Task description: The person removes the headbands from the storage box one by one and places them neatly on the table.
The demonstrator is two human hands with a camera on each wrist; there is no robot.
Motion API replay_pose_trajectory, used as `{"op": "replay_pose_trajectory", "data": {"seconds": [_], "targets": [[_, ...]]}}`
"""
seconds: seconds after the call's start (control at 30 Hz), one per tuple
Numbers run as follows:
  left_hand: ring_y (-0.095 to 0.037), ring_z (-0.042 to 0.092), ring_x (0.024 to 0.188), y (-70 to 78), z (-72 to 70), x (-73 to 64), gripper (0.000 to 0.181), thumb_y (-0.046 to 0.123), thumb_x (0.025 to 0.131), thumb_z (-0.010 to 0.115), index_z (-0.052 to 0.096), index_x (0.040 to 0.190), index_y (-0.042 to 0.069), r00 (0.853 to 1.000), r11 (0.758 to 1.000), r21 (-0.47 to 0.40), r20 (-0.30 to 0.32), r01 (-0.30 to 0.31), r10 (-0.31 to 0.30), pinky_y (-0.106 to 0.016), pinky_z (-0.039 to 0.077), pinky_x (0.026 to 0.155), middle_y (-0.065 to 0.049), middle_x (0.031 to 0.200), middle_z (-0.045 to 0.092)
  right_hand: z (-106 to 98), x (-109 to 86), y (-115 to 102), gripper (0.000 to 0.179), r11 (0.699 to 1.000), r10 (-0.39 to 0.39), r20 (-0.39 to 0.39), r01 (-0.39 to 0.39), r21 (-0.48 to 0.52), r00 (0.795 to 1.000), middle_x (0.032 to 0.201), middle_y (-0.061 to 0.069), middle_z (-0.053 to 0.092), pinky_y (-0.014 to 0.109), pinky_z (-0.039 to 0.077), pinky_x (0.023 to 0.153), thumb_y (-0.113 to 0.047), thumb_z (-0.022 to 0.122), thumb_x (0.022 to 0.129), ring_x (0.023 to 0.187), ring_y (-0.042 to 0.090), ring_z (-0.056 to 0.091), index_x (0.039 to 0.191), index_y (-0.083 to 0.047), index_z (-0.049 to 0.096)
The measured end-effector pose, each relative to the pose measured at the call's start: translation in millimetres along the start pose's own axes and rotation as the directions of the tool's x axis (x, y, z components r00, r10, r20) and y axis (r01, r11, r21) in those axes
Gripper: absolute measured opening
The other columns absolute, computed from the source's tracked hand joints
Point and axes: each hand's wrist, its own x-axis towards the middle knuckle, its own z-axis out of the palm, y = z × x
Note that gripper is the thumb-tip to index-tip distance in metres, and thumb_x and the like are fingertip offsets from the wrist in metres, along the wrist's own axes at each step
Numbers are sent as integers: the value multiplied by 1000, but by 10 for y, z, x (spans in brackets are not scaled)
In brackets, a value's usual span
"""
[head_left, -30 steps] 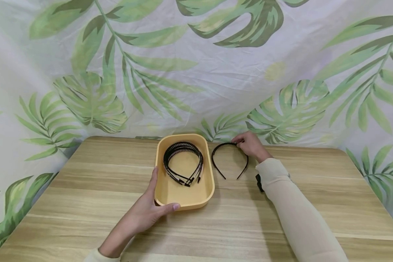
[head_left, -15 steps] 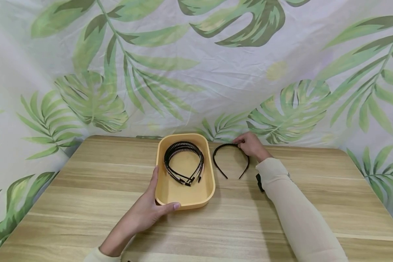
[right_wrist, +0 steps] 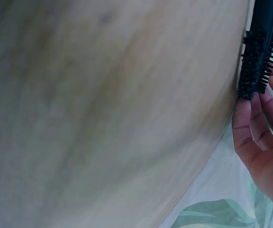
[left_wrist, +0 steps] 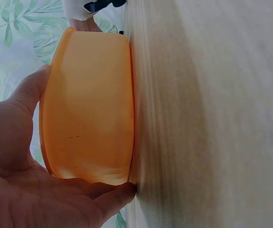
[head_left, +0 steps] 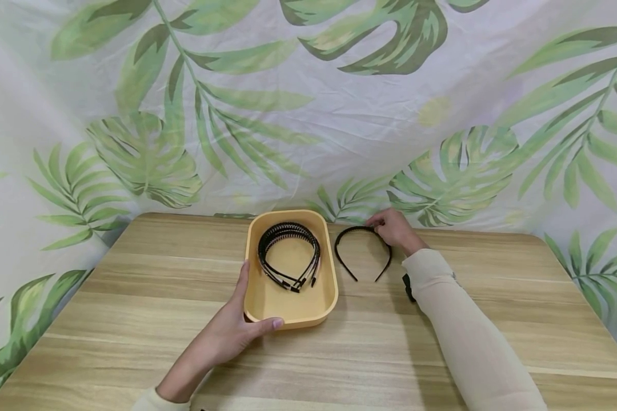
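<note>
A yellow rectangular bin (head_left: 290,308) stands near the back of the table, holding several black toothed headbands (head_left: 265,244) nested together. My left hand (head_left: 226,334) grips its near left corner, thumb on the near rim and fingers along the left wall; the left wrist view shows them around the bin (left_wrist: 89,104). Right of the bin, a single black headband (head_left: 360,228) lies with its ends pointing toward me. My right hand (head_left: 397,231) pinches its upper right curve. In the right wrist view, the fingertips meet the toothed headband (right_wrist: 260,52) at the table edge.
The wood-grain table (head_left: 159,319) ends just behind the bin and the headband. A white cloth with green leaf prints (head_left: 308,114) hangs close behind that back edge. A dark strap piece (head_left: 408,287) shows under the right sleeve.
The single headband's ends have shifted very slightly right, while the right hand keeps its hold. The left hand and the bin look the same.
</note>
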Motion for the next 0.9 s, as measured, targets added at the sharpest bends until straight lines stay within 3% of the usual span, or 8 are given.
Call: {"op": "replay_pose_trajectory", "data": {"seconds": [0.17,0.43,0.9], "targets": [[-42,34,153,0,-1,-6,134,37,87,86,-21,166,20,1000,1000,24,-6,11,-11,-58,26,126,-24,175,3,-2,-20,1,33,1000,-3,-15,3,-4,1000,124,25,71,45,54,92,7,49,103,118,40,64,124,2,75],[-41,31,155,10,-2,-16,134,39,88,86,-21,166,19,1000,999,39,-6,16,-16,-57,26,126,-23,175,3,-12,-45,-9,32,999,-25,-24,24,-32,999,120,25,72,50,55,97,7,50,102,115,41,66,122,4,74],[-41,28,156,11,-5,-17,134,38,88,86,-21,166,19,1000,999,36,-2,19,-19,-57,24,126,-22,175,1,-68,-142,-62,31,998,-47,-10,46,-41,999,120,25,71,49,56,92,2,51,104,110,39,67,128,4,71]]}}
